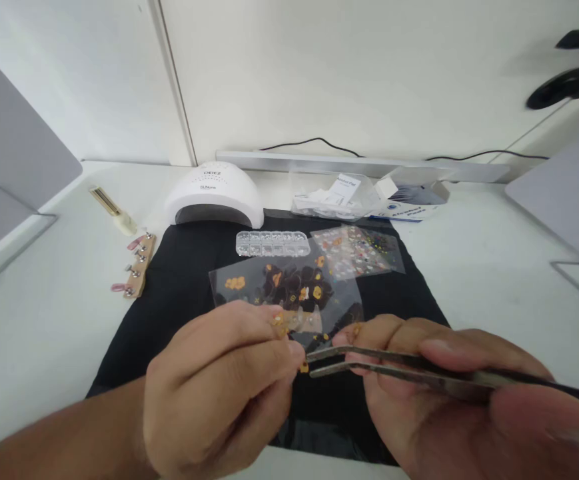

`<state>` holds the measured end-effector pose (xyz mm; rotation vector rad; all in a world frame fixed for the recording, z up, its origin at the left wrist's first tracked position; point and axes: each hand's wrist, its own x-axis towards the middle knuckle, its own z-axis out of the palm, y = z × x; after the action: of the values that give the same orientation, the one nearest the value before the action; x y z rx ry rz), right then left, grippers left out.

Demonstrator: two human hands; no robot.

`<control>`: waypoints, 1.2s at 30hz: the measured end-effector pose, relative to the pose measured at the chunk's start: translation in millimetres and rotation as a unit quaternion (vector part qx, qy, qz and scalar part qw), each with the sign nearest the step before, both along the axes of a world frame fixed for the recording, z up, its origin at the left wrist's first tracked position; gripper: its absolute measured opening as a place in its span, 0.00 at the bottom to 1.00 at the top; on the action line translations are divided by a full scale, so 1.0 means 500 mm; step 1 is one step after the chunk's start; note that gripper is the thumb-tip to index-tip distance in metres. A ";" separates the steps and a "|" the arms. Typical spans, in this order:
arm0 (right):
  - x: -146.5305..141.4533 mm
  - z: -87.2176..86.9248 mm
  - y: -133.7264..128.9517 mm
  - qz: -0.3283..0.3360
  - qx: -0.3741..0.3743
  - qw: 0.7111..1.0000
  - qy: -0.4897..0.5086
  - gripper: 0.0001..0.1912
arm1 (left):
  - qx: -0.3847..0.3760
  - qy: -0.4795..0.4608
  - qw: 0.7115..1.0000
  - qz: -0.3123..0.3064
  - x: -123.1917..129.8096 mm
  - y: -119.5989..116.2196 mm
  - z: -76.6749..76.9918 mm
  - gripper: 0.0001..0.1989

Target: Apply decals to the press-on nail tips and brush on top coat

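My left hand (224,387) is closed in a pinch, and what lies between its fingers is mostly hidden. A small orange-and-brown piece (304,366) shows just below the thumb tip. Bent-tip metal tweezers (369,360) lie across my right hand (434,407), which is closed around them. Their two tips are slightly apart, close to the orange piece; I cannot tell if they touch it. Behind my fingers is a clear sticker sheet (294,280) with orange and dark brown designs. A beige strip with clear pointed nail tips (306,321) shows beside my left fingertips.
A black cloth (184,280) covers the middle of the white table. On it are a compartment box of rhinestones (272,244) and another sticker sheet (364,252). Around it stand a white nail lamp (214,193), a polish bottle (114,210), a wooden nail stand (136,267) and an alcohol-pad box (409,210).
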<state>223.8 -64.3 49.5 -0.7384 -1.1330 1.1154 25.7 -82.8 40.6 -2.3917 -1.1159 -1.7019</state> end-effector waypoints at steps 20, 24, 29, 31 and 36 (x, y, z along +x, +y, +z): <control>-0.007 -0.007 -0.002 -0.021 0.010 0.999 0.029 0.11 | -0.008 0.089 0.996 -0.025 -0.018 -0.008 -0.005 0.11; -0.006 -0.015 -0.005 -0.018 0.020 0.999 0.033 0.10 | -0.009 0.094 0.995 -0.020 -0.022 -0.008 -0.003 0.11; -0.002 -0.017 -0.012 -0.026 0.015 0.999 0.031 0.10 | -0.003 0.092 0.996 -0.012 -0.017 -0.009 -0.001 0.10; -0.001 -0.018 -0.013 -0.028 0.015 0.999 0.029 0.10 | 0.000 0.092 0.996 -0.010 -0.014 -0.008 -0.001 0.10; -0.005 -0.022 -0.007 -0.026 0.022 0.999 0.019 0.09 | -0.003 0.089 0.996 -0.009 -0.010 -0.006 0.001 0.10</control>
<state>221.1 -67.7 38.4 -0.7058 -1.0973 1.0520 20.7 -86.0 41.1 -2.5049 -1.0792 -1.4558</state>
